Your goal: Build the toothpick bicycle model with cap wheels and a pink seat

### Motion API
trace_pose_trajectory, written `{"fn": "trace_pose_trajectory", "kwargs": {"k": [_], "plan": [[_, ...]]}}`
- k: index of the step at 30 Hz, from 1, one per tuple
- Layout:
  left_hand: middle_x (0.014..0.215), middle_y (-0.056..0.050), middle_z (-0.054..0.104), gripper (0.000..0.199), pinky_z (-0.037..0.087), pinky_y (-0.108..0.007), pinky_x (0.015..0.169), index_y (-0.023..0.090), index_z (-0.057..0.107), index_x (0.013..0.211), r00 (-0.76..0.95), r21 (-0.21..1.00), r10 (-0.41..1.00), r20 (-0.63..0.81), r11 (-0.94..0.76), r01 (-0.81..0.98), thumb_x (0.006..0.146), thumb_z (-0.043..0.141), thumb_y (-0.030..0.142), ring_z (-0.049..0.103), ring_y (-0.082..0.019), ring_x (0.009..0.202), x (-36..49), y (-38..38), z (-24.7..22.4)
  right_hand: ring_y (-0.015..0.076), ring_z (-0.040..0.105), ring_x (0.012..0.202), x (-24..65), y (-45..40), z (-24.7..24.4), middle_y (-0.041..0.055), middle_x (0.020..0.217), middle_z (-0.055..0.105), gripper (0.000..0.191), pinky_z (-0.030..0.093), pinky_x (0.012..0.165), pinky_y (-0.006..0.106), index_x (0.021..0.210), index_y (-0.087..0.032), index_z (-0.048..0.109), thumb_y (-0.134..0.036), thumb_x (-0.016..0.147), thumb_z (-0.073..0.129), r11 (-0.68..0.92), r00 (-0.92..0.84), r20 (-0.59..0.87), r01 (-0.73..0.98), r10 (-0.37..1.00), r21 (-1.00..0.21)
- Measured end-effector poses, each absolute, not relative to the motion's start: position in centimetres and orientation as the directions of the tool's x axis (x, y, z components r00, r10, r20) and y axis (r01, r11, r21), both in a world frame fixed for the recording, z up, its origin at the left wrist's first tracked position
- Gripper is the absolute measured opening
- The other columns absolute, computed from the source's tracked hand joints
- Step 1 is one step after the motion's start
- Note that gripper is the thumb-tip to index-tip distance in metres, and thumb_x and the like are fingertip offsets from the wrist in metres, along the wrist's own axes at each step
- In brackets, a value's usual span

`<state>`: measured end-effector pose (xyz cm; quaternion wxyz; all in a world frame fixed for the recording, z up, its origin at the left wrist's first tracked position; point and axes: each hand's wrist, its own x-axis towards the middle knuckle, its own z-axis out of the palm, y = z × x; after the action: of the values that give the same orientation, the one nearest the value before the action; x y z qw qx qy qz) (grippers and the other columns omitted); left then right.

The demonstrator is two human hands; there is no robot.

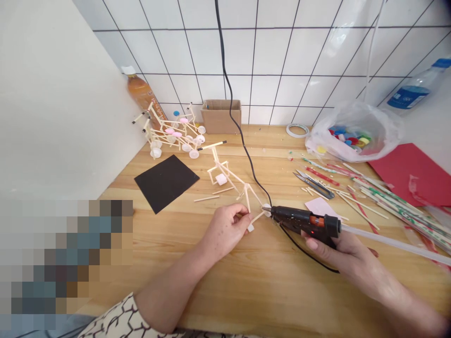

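Right at the middle of the frame, here's the pale stick frame (246, 187), its long axis slanting from upper left down to lower right across the counter (264, 291), near end towards us. The left hand (225, 230) is right on it, thumb and fingers pinching a leg at that near end. From the right comes the glue gun (294, 218), wrapped firmly in the right hand (352, 258), nozzle pointing left at the white disc (267, 213) on the frame's rightmost leg; touching or just shy, I can't tell. That tip-to-disc gap looks like what counts. Farther out, a black card (167, 183) lies left, similar stick models (170, 132) upper left.
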<state>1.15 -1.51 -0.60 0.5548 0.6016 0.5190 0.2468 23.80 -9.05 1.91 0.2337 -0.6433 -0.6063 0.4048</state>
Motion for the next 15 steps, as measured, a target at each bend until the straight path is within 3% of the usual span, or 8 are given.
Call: {"fn": "trace_pose_trajectory", "kwargs": {"k": [15], "plan": [[0.064, -0.004, 0.065, 0.016, 0.05, -0.027, 0.059, 0.016, 0.057, 0.069, 0.333, 0.924, 0.906, -0.262, 0.136, 0.356, 0.077, 0.054, 0.029, 0.063, -0.015, 0.059, 1.1, -1.57, -0.81, 0.0294, 0.062, 0.094, 24.32, -8.9, 1.61, 0.0057, 0.1, 0.07, 0.04, 0.051, 0.082, 0.039, 0.106, -0.022, 0.066, -0.049, 0.079, 0.055, -0.109, -0.058, -0.175, 0.584, 0.983, -0.804]]}}
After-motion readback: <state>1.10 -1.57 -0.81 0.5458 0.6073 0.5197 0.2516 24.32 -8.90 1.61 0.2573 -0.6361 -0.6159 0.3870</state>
